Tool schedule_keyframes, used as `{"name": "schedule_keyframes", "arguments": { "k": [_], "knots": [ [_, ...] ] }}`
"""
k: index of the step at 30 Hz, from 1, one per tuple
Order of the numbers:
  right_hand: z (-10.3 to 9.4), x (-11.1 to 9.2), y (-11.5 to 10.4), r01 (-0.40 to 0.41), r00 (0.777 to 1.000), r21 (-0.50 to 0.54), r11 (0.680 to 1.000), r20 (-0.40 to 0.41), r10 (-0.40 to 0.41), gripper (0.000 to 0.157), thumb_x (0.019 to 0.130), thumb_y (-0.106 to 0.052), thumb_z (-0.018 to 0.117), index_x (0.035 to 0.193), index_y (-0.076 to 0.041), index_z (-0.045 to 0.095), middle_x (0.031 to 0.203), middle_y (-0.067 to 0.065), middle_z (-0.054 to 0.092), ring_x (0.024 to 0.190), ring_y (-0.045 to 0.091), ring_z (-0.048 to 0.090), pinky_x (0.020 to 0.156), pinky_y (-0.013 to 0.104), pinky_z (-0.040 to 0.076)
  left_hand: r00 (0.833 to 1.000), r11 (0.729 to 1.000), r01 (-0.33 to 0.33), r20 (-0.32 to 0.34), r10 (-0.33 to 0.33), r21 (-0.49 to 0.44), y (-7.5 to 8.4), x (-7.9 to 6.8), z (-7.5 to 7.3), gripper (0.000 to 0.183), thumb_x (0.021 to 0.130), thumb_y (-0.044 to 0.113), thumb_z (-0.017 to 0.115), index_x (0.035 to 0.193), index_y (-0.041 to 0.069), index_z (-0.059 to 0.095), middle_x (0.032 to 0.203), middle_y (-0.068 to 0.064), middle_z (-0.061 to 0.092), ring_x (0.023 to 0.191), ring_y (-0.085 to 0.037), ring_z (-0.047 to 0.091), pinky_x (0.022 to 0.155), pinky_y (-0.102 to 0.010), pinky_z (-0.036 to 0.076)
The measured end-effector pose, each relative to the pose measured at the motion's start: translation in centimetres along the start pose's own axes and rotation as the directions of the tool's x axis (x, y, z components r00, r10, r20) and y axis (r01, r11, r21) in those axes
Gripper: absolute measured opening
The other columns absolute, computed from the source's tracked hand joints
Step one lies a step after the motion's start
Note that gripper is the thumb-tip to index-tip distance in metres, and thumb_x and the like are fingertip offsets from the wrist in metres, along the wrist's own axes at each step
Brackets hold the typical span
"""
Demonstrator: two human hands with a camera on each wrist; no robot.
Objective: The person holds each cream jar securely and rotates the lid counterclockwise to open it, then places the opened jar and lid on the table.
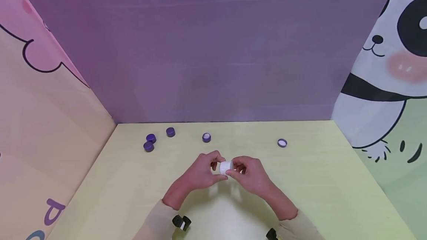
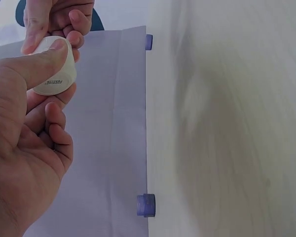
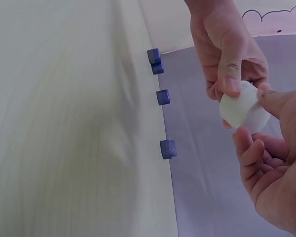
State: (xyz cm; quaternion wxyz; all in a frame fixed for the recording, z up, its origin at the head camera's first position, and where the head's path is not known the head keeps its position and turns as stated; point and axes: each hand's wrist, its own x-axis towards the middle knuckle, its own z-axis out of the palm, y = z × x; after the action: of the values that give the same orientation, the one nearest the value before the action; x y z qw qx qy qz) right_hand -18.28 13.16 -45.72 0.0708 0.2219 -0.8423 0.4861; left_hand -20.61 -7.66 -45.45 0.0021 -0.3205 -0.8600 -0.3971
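A small white round container [image 1: 225, 167] is held above the middle of the table between both hands. My left hand [image 1: 202, 173] grips one end of it between thumb and fingers. The thumb and fingertips of my right hand [image 1: 252, 175] pinch the opposite end. In the left wrist view, dark printed characters show on the flat end of the white container [image 2: 56, 79] by the left thumb. Its other end is partly covered by the right fingers. The right wrist view has the white container [image 3: 244, 108] between both thumbs.
Several purple caps lie toward the back of the pale table [image 1: 333, 180]. Two purple caps [image 1: 148, 146] touch at the left, with another purple cap [image 1: 170, 132] near them. A purple cap with a white inside [image 1: 206, 137] is at centre; a similar lid [image 1: 282, 143] lies right. A purple wall [image 1: 220, 47] stands behind.
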Motion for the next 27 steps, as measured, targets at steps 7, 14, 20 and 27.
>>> {"name": "schedule_keyframes", "arguments": {
  "k": [7, 14, 20, 27],
  "knots": [
    [-0.2, 0.0, 0.4, 0.093, 0.996, -0.031, 0.995, 0.009, -0.093, 0.019, 0.081, -0.019, 0.080, 0.096, -0.010, 0.071, 0.082, -0.007, 0.063, 0.067, 0.008, 0.054, 0.057, 0.024, 0.047, 1.000, 0.999, -0.010, 0.008, 0.010, -0.033, -0.1, 0.3, 0.0, 0.034, 0.075, 0.014, 0.085, 0.095, 0.019, 0.059, 0.065, -0.002, 0.049, 0.059, -0.007, 0.037, 0.052, -0.021, 0.032],
    [0.2, -0.4, 0.9, 0.176, 0.984, -0.090, 0.980, 0.039, -0.173, 0.028, 0.080, -0.017, 0.081, 0.104, -0.010, 0.068, 0.091, -0.006, 0.064, 0.070, 0.009, 0.057, 0.054, 0.023, 0.047, 0.998, 0.996, -0.005, 0.070, 0.012, -0.094, -0.4, -0.2, -0.2, 0.029, 0.079, 0.018, 0.083, 0.096, 0.018, 0.059, 0.070, 0.005, 0.055, 0.058, -0.006, 0.036, 0.053, -0.021, 0.032],
    [-0.2, -0.1, 0.6, 0.201, 0.978, -0.048, 0.978, 0.066, -0.197, 0.037, 0.076, -0.021, 0.084, 0.109, -0.013, 0.068, 0.097, -0.007, 0.065, 0.079, 0.017, 0.061, 0.059, 0.028, 0.049, 0.996, 0.993, 0.010, 0.088, 0.000, -0.117, 0.0, -0.5, -1.0, 0.028, 0.079, 0.018, 0.083, 0.095, 0.017, 0.060, 0.080, -0.006, 0.063, 0.064, -0.012, 0.045, 0.056, -0.022, 0.038],
    [-0.6, -0.3, 0.6, 0.080, 0.989, 0.031, 0.996, 0.118, -0.084, 0.045, 0.076, -0.028, 0.085, 0.115, -0.015, 0.067, 0.107, -0.010, 0.065, 0.090, 0.018, 0.059, 0.066, 0.033, 0.050, 0.996, 0.997, 0.057, 0.076, -0.053, -0.051, -0.1, -1.0, -0.9, 0.031, 0.077, 0.027, 0.085, 0.097, 0.021, 0.062, 0.089, 0.017, 0.060, 0.084, -0.017, 0.058, 0.071, -0.034, 0.047]
  ]
}}
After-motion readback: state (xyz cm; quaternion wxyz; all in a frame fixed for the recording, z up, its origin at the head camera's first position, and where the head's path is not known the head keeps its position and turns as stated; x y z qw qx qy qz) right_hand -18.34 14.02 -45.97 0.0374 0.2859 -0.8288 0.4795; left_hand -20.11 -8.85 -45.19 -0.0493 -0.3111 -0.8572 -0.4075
